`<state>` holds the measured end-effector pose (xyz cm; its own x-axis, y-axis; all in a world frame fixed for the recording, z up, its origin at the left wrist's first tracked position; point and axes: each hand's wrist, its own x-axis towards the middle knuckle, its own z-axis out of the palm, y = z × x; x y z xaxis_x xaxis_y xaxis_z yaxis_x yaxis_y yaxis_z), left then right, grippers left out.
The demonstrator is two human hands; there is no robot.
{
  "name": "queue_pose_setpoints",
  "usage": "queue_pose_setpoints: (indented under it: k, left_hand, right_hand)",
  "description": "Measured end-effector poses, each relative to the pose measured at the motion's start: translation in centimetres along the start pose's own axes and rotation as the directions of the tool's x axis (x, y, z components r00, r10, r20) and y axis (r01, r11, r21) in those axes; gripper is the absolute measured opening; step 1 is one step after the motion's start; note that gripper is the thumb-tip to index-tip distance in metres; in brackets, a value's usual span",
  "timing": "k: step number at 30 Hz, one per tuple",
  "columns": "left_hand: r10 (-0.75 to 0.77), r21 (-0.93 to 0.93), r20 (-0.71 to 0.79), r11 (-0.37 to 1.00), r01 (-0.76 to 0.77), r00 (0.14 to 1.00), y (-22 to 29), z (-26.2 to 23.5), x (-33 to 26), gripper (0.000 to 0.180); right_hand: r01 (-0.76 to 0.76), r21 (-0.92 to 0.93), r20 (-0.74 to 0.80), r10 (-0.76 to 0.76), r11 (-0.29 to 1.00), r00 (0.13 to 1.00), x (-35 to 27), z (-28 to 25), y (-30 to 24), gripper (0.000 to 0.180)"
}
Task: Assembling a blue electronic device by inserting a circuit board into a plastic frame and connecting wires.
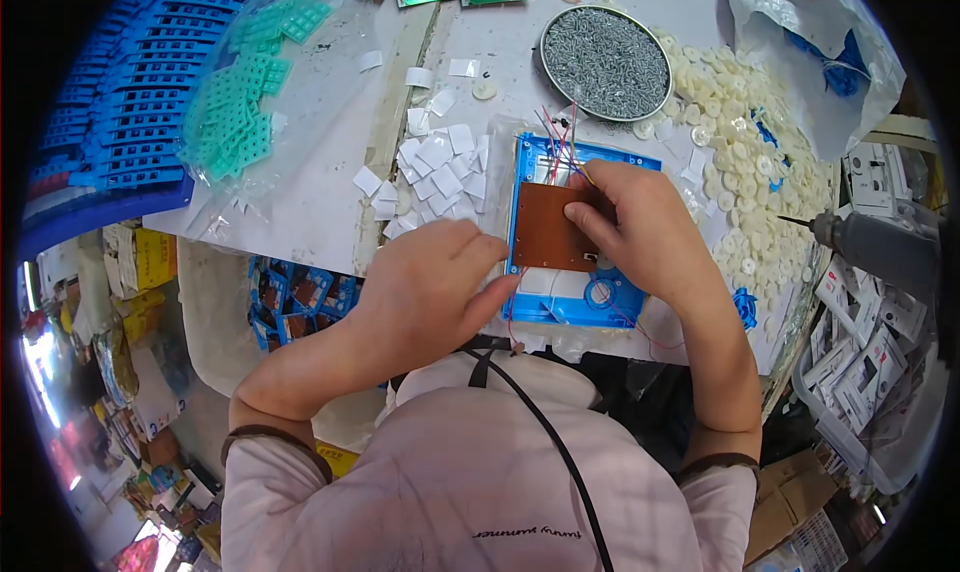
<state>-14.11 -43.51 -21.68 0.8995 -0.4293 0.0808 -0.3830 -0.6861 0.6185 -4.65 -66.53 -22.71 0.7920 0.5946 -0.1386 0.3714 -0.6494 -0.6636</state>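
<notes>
I see both forearms coming up from the lower edge and meeting over a blue plastic housing (580, 297) that lies flat on the worktop (330, 202), just in front of the body. My right hand (640, 227) arches over the housing's upper right part, wrist bent, fingers curled down; its grip is pressed onto the brown circuit board (545, 234) seated in the housing, thumb and forefinger at the board's right edge near the red and blue wires (562, 142). My left hand (435, 292) comes in from the left, knuckles up, fingers folded under with the tips touching the housing's left edge; whether that grip clasps anything, I cannot tell. Just beyond the left hand lies a scatter of small white squares (440, 167). Further back stands a round tin of grey screws (605, 62), with a heap of cream-coloured buttons (745, 162) to its right. A grey power screwdriver (880, 247) lies at the far right.
</notes>
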Motion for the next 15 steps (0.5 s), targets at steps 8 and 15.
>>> queue_pose_setpoints:
  k: [8,15]
  left_hand:
    - [0.252,0.295,0.211,0.905,-0.307,0.945,0.0,0.9,0.3,0.057]
    - [0.285,-0.013,0.418,0.951,-0.308,0.863,-1.0,-2.5,4.3,0.042]
  right_hand:
    - [0.056,-0.178,-0.383,-0.121,0.982,0.916,-2.4,0.1,-2.1,0.045]
    - [0.191,-0.374,0.056,-0.183,0.908,0.982,-7.0,3.4,-2.9,0.078]
